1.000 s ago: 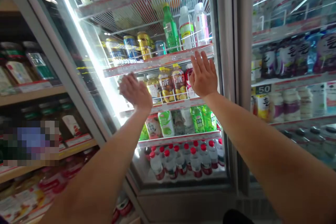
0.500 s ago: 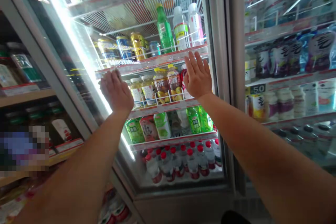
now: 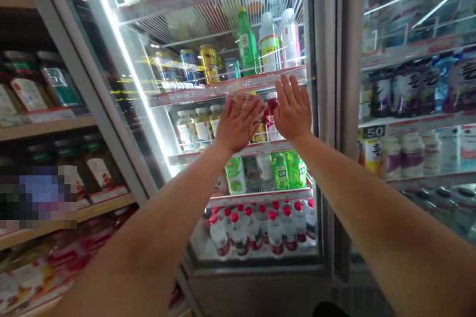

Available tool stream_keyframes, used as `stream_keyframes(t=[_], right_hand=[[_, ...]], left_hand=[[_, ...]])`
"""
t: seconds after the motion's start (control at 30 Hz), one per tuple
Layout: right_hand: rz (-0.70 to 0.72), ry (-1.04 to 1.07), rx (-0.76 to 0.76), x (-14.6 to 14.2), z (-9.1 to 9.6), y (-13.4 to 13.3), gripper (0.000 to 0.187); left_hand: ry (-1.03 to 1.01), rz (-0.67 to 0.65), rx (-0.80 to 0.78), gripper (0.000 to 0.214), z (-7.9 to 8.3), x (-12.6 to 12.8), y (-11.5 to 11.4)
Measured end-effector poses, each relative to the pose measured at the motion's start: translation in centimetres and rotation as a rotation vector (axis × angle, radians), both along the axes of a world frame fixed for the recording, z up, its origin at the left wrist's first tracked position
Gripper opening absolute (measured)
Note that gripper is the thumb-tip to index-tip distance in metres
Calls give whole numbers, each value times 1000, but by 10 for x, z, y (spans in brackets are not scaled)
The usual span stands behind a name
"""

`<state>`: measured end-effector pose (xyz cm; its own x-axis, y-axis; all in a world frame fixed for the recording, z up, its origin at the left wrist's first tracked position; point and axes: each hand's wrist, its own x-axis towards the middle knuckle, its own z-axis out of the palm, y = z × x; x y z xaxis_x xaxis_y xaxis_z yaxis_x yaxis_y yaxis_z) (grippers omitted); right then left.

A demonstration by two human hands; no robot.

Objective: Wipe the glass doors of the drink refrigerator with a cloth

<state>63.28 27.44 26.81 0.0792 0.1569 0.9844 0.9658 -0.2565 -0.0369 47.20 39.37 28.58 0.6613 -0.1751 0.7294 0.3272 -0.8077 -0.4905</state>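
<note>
Both of my hands are raised before a lit drinks fridge (image 3: 260,79). My left hand (image 3: 240,124), a little blurred at the fingertips, is open and empty. It covers part of the middle shelf, beside several pale-labelled bottles (image 3: 203,123). To its right, my right hand (image 3: 292,108) is held flat with the fingers up, also open and empty. A red bottle (image 3: 272,115) shows between the two hands. Reflections suggest a glass pane here; whether my palms touch it I cannot tell. Above stand a green bottle (image 3: 247,42) and a gold can (image 3: 209,63).
Green drink packs (image 3: 278,171) and red-capped water bottles (image 3: 275,233) fill the lower shelves. A metal door frame (image 3: 330,109) divides this fridge from another with dark bottles (image 3: 407,81). Wooden shelves with bottles (image 3: 28,84) stand at the left.
My left hand has moved right across the fridge front, closer to my right hand. My right hand keeps nearly the same place over the fridge, while the view has shifted slightly.
</note>
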Motion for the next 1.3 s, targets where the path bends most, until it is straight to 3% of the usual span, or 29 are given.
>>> stream_keyframes(t=[0.1,0.17,0.23,0.3,0.37,0.47,0.57,0.63,0.83,0.97,1.1,1.3], right_hand=[[-4,-8,2,1,-1,1,71],[-10,-23,15,1,-2,1,70],[-11,-27,24,2,-3,2,69],[-12,-28,26,1,-3,3,67],[-28,-34,35,1,-3,3,66],[-68,-47,59,-1,-3,4,65],[-95,-60,66,-1,-4,5,63],[-111,-65,73,0,-4,6,62],[-138,-70,70,-2,-4,5,62],[-123,-61,62,-1,-5,5,63],[-114,-50,55,-1,-5,6,63],[-123,-60,64,-1,-4,5,61]], left_hand=[[-336,102,-209,62,25,-27,27],[-532,150,-340,62,31,-42,42],[-646,173,-418,62,23,-48,49],[-693,180,-446,64,4,-43,45],[-656,150,-401,64,-21,-28,32],[-333,27,-109,63,-53,-6,8],[-21,-56,155,61,-64,-4,4],[-27,-41,160,59,-61,-21,18],[-659,268,-353,63,-58,-106,88],[-902,358,-569,66,-76,-121,99],[-670,254,-421,67,-100,-87,69],[5,-40,101,62,-130,-28,9]])
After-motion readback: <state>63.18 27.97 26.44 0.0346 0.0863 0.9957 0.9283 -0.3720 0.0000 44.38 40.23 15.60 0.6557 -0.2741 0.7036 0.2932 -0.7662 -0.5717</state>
